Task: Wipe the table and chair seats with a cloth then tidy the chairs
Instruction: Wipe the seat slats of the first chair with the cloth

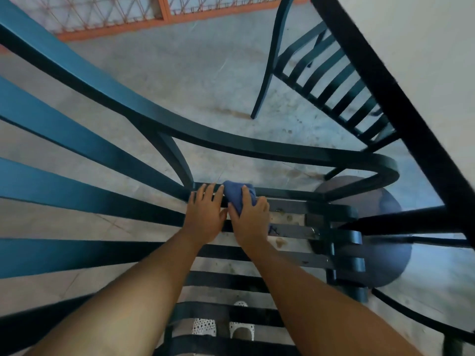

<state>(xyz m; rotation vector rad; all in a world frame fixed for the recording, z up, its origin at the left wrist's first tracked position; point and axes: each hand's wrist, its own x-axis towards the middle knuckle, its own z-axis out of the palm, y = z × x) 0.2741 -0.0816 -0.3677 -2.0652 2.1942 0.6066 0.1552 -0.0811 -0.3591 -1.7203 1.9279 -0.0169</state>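
Here, head view, looking down through the slatted seat of a dark teal metal chair (77,140). The right hand (250,218) lies over a bunched blue cloth (235,192), fingers curled on top of it, pressing it against a seat slat near the chair's curved back rail. The left hand (204,214) sits just beside it, touching the cloth's left edge, fingers extended and laid flat across the same slats; it grips nothing. Brown spots show on the slats to the right of the cloth. A second slatted chair (331,86) stands farther off, partly under the glass-topped bench (401,109) with a black frame. The round bench base (380,242) shows through the glass. Grey concrete floor (195,80) below; orange grille fence (164,11) at top.
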